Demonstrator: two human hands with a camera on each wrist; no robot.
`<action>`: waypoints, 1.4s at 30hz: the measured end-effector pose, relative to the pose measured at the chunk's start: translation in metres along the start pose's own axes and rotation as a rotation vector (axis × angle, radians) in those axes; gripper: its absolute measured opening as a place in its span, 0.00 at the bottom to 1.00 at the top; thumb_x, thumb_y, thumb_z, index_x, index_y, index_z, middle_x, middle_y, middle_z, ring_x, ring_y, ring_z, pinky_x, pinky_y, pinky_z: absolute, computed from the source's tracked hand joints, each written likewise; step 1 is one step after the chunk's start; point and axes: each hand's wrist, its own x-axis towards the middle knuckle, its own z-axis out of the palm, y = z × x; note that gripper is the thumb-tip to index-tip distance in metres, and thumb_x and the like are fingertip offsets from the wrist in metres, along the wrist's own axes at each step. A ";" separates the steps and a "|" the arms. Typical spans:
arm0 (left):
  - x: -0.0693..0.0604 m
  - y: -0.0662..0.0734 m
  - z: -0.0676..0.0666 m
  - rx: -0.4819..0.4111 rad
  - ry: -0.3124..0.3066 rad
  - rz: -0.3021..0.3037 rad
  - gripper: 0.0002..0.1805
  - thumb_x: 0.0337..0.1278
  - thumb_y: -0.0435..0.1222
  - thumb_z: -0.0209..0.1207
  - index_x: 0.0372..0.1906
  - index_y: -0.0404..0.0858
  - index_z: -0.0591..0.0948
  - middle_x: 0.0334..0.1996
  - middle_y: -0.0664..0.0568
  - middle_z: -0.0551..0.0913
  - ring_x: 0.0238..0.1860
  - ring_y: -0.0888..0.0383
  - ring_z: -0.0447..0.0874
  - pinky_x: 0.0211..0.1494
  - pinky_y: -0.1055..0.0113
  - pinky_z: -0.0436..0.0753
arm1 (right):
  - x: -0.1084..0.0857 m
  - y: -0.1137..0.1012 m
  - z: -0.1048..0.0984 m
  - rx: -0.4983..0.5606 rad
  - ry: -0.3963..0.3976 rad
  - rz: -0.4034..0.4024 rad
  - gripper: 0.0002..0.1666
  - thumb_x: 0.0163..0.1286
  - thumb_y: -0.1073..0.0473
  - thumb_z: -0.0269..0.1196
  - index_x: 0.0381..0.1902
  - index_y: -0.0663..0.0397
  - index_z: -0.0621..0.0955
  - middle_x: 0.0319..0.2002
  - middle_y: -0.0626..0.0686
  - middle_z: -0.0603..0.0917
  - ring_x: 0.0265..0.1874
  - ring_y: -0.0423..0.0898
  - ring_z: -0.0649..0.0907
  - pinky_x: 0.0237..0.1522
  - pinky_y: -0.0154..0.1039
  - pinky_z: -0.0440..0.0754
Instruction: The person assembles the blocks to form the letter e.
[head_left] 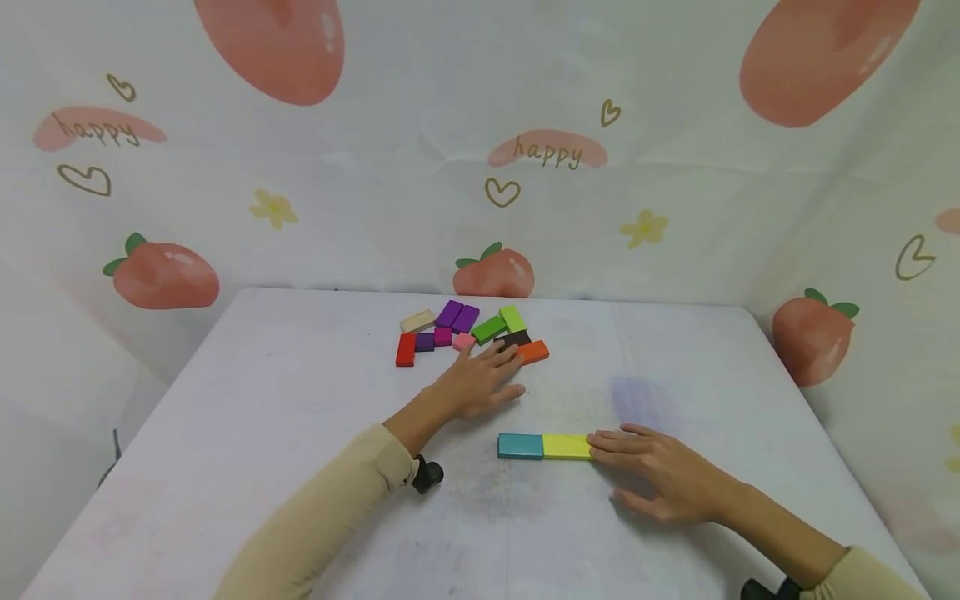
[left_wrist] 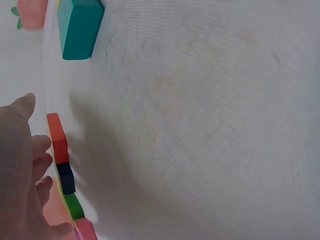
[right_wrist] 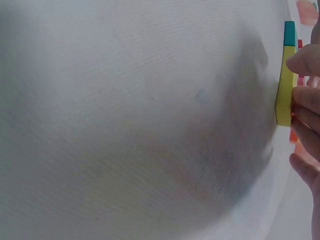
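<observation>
From the head I see a white table (head_left: 300,417), peach-printed backdrop (head_left: 405,167), left hand (head_left: 480,385) and right hand (head_left: 667,475) spread. Left wrist: boxy orange block (left_wrist: 58,137) near the left hand. Right wrist: the right hand touches the smooth yellow block (right_wrist: 285,82) (end-to-end with the teal block (right_wrist: 289,33)).

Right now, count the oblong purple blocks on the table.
2: the left purple block, toward the far side of the table, and the right purple block directly beside it. The left hand may hide more.
</observation>
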 end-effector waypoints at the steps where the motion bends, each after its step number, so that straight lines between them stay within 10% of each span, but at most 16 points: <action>1: 0.001 0.000 0.001 0.003 -0.001 -0.002 0.36 0.75 0.60 0.37 0.79 0.49 0.55 0.79 0.55 0.51 0.80 0.52 0.42 0.76 0.39 0.42 | 0.000 0.000 0.000 -0.003 -0.001 0.000 0.32 0.59 0.53 0.71 0.62 0.53 0.81 0.64 0.49 0.79 0.62 0.46 0.79 0.65 0.46 0.72; 24: -0.024 -0.018 0.007 0.020 0.018 0.043 0.37 0.74 0.60 0.40 0.79 0.50 0.54 0.79 0.55 0.52 0.79 0.52 0.43 0.77 0.41 0.45 | 0.000 -0.001 0.000 -0.002 0.002 0.007 0.32 0.59 0.53 0.72 0.62 0.54 0.81 0.64 0.50 0.79 0.62 0.46 0.79 0.56 0.55 0.79; 42: -0.032 -0.053 -0.001 0.006 0.046 -0.167 0.38 0.74 0.58 0.40 0.80 0.44 0.52 0.79 0.50 0.50 0.79 0.49 0.43 0.74 0.35 0.46 | 0.000 -0.001 0.001 -0.003 0.007 0.009 0.32 0.59 0.53 0.71 0.62 0.53 0.81 0.64 0.50 0.79 0.61 0.45 0.79 0.56 0.54 0.79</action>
